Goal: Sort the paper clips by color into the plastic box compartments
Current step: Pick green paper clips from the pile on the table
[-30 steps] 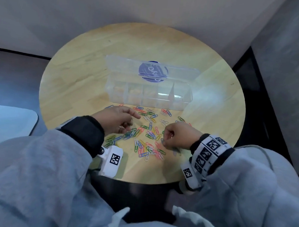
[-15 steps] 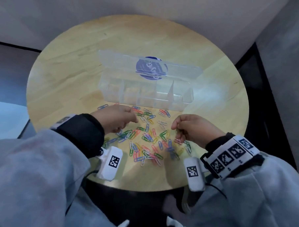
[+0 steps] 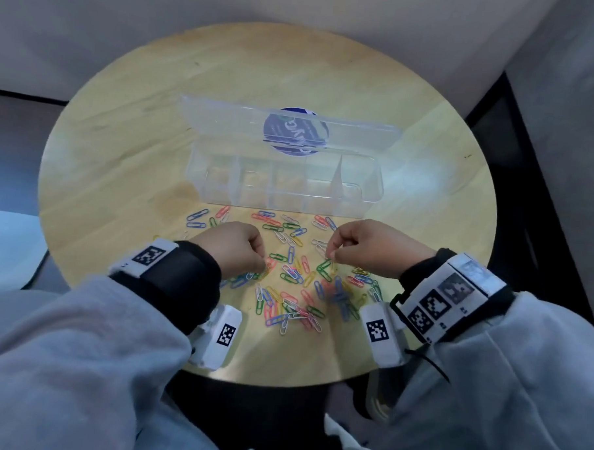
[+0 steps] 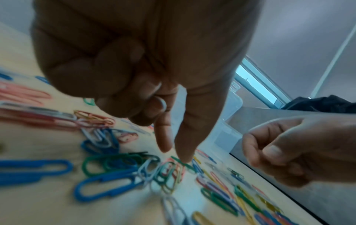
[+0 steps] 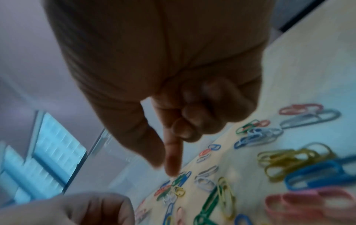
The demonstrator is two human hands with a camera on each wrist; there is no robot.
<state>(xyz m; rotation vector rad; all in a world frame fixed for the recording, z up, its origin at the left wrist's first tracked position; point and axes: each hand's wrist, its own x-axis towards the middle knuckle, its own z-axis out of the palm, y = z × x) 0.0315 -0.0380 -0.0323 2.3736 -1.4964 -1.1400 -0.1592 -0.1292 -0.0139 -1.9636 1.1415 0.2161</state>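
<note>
Dozens of paper clips (image 3: 296, 282) lie scattered flat on the table (image 3: 121, 169), between both hands and the plastic box (image 3: 284, 180) beyond. Clips are judged light, stiff and slippery, and prone to tangle; pinch one by its rounded end. The left hand (image 3: 235, 249) and right hand (image 3: 369, 246) each extend thumb and forefinger down onto the pile; whether either grips a clip cannot be told. The compartments appear empty. Since half a second ago, the right hand has dropped toward a green clip (image 3: 323, 265).

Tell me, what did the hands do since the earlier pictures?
The right hand left the near edge of the paper clips, moved up toward the plastic box, and now reaches thumb and forefinger down at a green clip. The left hand barely moved, though its pointing finger curled in; it now reaches down at the clips too. The box, seemingly empty, and the table stayed put.
</note>
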